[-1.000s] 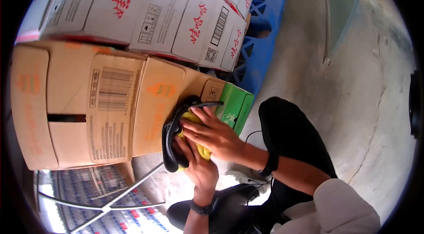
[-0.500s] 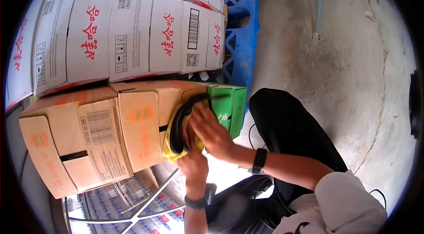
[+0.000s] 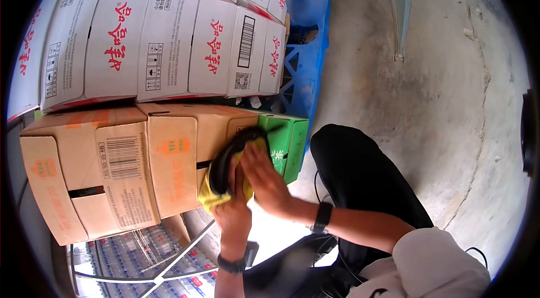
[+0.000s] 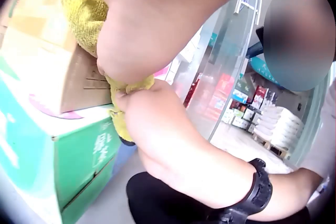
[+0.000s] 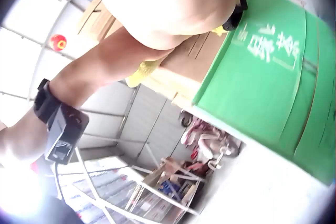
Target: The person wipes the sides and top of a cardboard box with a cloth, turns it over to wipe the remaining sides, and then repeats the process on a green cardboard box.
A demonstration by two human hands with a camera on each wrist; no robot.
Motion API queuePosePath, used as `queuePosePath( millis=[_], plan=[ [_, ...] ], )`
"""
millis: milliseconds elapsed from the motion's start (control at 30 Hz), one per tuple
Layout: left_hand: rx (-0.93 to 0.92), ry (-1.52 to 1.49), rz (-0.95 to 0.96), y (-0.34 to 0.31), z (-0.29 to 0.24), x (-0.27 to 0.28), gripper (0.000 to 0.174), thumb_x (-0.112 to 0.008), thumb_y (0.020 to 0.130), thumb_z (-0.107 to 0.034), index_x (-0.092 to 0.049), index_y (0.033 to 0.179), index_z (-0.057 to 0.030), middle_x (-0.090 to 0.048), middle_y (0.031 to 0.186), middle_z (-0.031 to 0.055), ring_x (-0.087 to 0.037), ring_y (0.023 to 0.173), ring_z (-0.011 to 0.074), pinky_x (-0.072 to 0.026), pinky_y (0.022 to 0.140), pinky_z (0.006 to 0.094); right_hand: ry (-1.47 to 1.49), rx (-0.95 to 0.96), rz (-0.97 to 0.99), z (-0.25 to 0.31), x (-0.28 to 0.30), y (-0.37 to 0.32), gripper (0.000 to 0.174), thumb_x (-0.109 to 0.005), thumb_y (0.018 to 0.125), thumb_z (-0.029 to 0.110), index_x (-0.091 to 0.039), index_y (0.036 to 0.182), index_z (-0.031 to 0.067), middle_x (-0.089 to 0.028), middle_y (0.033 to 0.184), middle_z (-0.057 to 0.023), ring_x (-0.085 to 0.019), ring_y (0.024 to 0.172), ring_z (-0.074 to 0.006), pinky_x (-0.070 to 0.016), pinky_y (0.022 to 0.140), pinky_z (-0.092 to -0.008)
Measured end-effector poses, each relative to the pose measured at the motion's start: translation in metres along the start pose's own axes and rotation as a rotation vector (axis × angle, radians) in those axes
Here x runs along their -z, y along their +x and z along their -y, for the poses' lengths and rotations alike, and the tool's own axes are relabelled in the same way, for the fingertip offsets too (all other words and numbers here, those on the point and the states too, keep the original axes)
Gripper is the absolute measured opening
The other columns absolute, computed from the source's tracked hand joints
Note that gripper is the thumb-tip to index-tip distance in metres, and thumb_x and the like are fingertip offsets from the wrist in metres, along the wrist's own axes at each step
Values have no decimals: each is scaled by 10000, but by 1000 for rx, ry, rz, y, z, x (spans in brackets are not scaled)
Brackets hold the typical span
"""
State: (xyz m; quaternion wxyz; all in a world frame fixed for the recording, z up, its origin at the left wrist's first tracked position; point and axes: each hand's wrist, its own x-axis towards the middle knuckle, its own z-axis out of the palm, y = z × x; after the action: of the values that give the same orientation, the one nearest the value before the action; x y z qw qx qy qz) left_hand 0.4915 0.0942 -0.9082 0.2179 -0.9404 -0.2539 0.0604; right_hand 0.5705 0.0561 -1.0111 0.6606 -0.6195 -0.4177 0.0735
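Note:
In the head view a yellow terry cloth is bunched together with a thick black curved piece, whose narrow end points towards a green carton. My left hand grips the cloth from below, with its fingers partly hidden in the folds. My right hand lies over the bundle, fingers bent onto it. Both hands are close over the brown carton. From the left wrist, the cloth hangs between the two hands, and the right hand pinches it near its lower end.
White cartons with red lettering are stacked behind on a blue plastic pallet. A white metal frame stands by wrapped bottle packs at lower left. Concrete floor and my bent knee are to the right.
The head view has tilted, so the cartons sit more level and lower. More yellow cloth shows below the black piece, and both hands have shifted slightly left in view with the bundle.

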Motion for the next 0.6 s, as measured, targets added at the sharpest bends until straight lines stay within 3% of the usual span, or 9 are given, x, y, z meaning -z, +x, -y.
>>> queuePosePath(
  millis=[33,67,133,267,300,367,467,600],
  plan=[
    [19,-9,9,-17,4,-1,638,-509,803,28,-520,1427,-102,-380,1571,43,-585,1242,319,-435,1068,432,-29,26,49,7,-5,-15,586,-563,778,-13,-460,1346,-118,-392,1479,-289,-333,1419,-431,-317,1168,-486],
    [66,-63,100,-35,9,1,621,-505,814,30,-526,1421,-100,-395,1562,43,-554,1276,323,-416,1083,444,-60,52,95,14,-9,-27,594,-571,767,1,-463,1337,-128,-394,1468,-304,-346,1406,-446,-322,1166,-489],
    [59,-109,76,-54,7,13,529,-544,838,29,-566,1363,-30,-497,1481,82,-480,1337,359,-366,1117,464,-61,76,178,29,-7,-42,582,-569,773,40,-475,1319,-136,-419,1435,-318,-378,1371,-470,-324,1164,-494],
    [166,-245,57,-61,-11,20,545,-579,831,18,-535,1374,12,-468,1485,165,-442,1354,401,-365,1105,482,-108,92,262,39,7,-38,557,-570,804,105,-490,1304,-128,-474,1385,-302,-428,1333,-447,-359,1132,-468],
    [186,-319,16,-63,-13,8,566,-587,830,15,-513,1391,19,-437,1503,193,-408,1377,419,-358,1105,488,-80,84,225,38,10,-35,578,-610,732,54,-508,1270,-130,-483,1376,-300,-476,1296,-420,-382,1113,-450],
    [168,-376,-49,-64,-18,-5,596,-597,846,-8,-470,1428,17,-391,1519,248,-334,1415,459,-340,1108,508,-60,88,230,36,20,-28,581,-612,731,58,-507,1272,-127,-487,1371,-298,-479,1288,-420,-383,1109,-452],
    [213,-431,-126,-62,-29,-11,514,-594,857,-16,-528,1362,48,-467,1459,245,-453,1330,453,-373,1094,484,-89,106,261,34,23,-29,594,-621,727,59,-501,1281,-119,-486,1369,-292,-464,1293,-422,-375,1110,-458],
    [199,-425,-59,-67,-21,-3,488,-577,861,17,-541,1347,53,-471,1460,238,-456,1330,451,-382,1082,496,-111,114,289,37,21,-34,618,-635,713,56,-493,1289,-114,-468,1386,-288,-438,1319,-420,-364,1115,-469]
  ],
)
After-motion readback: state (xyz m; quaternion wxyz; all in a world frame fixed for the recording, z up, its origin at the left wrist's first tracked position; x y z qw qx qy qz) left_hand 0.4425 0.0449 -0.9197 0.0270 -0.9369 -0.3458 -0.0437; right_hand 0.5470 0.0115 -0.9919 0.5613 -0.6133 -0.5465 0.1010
